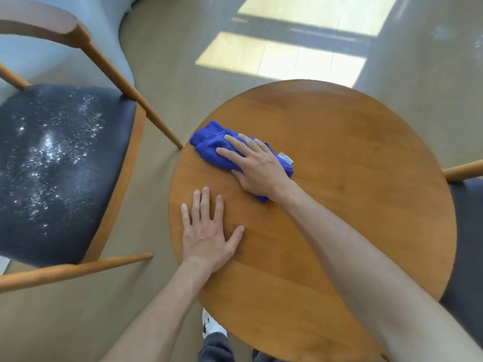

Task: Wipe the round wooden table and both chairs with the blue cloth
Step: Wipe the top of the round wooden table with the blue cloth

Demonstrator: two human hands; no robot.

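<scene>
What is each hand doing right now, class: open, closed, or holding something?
Left hand: open, flat on the round wooden table.
Right hand: open, fingers straight, pressing the blue cloth onto the table.

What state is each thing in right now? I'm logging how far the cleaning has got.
round wooden table: upright, top bare apart from cloth and hands.
blue cloth: bunched, lying on the table's left part under the right hand.
right hand: flat, pressing the cloth.
left hand: flat, fingers spread, resting on the tabletop.
left chair: dark seat speckled with white specks.
right chair: only an edge shows; state unclear.
</scene>
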